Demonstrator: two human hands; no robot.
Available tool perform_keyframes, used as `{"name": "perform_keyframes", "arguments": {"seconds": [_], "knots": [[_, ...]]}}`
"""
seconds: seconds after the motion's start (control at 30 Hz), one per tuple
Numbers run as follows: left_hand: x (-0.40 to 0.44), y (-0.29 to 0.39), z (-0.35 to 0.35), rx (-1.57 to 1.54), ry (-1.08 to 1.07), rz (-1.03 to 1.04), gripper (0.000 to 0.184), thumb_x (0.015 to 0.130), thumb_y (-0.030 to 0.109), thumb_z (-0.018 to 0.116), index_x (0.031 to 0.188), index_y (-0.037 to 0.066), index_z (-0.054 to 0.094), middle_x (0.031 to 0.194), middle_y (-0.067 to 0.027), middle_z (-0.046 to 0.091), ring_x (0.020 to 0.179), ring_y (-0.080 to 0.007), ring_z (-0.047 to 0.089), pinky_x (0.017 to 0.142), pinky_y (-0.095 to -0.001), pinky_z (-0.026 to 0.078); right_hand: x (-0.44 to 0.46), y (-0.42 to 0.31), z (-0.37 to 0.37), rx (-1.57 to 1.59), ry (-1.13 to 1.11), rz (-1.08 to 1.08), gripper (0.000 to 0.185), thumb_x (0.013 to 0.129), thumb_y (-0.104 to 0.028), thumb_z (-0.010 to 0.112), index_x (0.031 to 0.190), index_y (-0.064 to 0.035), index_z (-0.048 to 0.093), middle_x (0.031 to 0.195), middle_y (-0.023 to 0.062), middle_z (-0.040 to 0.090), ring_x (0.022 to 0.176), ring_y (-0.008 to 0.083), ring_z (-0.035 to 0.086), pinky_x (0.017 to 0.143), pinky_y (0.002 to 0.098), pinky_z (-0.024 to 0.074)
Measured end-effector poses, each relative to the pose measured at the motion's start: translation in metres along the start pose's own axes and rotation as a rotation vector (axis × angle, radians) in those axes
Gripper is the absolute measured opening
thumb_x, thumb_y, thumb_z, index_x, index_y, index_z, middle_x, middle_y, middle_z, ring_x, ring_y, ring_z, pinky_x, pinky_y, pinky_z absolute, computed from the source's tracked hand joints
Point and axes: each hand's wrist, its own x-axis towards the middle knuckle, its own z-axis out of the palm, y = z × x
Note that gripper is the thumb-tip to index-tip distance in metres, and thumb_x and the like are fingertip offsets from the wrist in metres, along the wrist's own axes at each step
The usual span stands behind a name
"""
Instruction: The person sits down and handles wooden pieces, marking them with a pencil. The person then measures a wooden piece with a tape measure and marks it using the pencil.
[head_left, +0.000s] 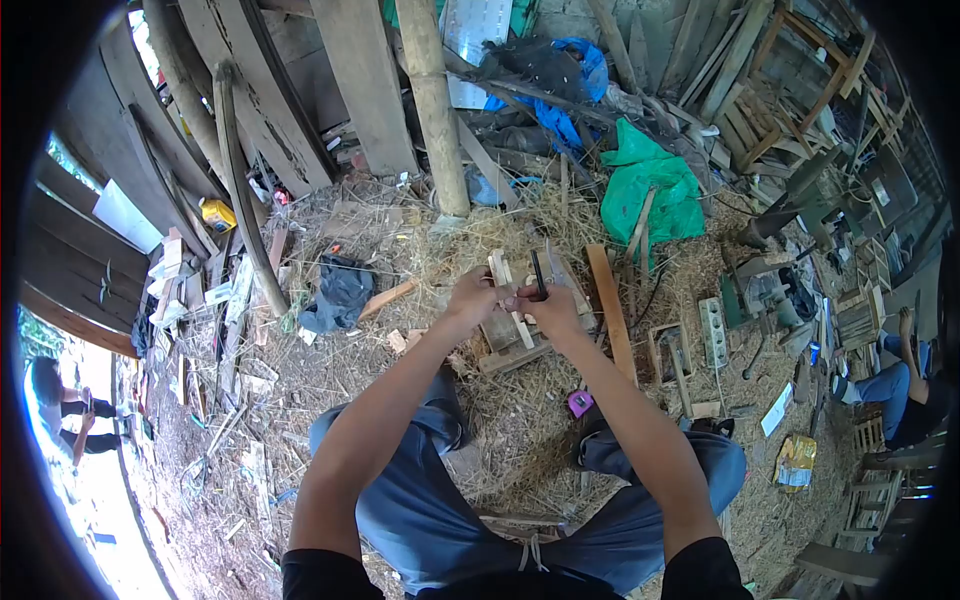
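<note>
left hand (474,294) looks to be pinching the wood strip (525,332), right hand (556,312) grips the dark pen-like tool (539,270); loose hold there and strip could slip, i reckon.

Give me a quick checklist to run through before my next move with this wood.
1. Right hand holding the pen-like tool: ok.
2. Left hand at the pale strip: ok.
3. Strip held firmly: cannot tell, fingers hide the contact.
4. Tool's lower tip placed right: cannot tell, the right hand covers it.
5. Tape measure in sight: ok, on the ground near your right leg.
6. Ground free of litter: not ok, straw and wood scraps lie around.
</note>
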Motion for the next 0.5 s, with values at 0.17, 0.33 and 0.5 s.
{"name": "perform_keyframes", "arguments": {"seconds": [0.17,0.33,0.5], "knots": [[0.023,-0.022,-0.019,-0.009,0.149,0.101,0.032,0.081,0.006,0.071,0.107,-0.003,0.055,0.091,-0.0107,0.067,0.079,-0.0171,0.064,0.07,-0.0311,0.053,0.016,0.015,-0.009,0.037,-0.094,0.003,0.022,0.076,-0.018,0.074,0.087,0.0001,0.069,0.076,0.0082,0.068,0.07,0.0173,0.065,0.065,0.0311,0.0494],[0.011,-0.009,-0.012,0.109,0.191,0.046,0.03,0.08,0.004,0.071,0.105,-0.003,0.056,0.09,-0.011,0.067,0.078,-0.0159,0.065,0.068,-0.0298,0.052,0.014,0.016,-0.001,-0.773,0.199,0.086,0.03,0.079,-0.03,0.067,0.09,-0.0021,0.063,0.087,0.0185,0.068,0.088,0.0387,0.065,0.076,0.0475,0.0515],[0.017,-0.013,-0.012,0.266,0.211,0.04,0.033,0.079,0.005,0.072,0.107,-0.004,0.057,0.09,-0.0114,0.067,0.076,-0.0153,0.064,0.066,-0.0294,0.05,0.022,0.027,0.003,-0.847,0.188,0.099,0.027,0.079,-0.026,0.066,0.091,-0.002,0.064,0.09,0.0196,0.068,0.09,0.0391,0.065,0.078,0.0492,0.0516]]}}
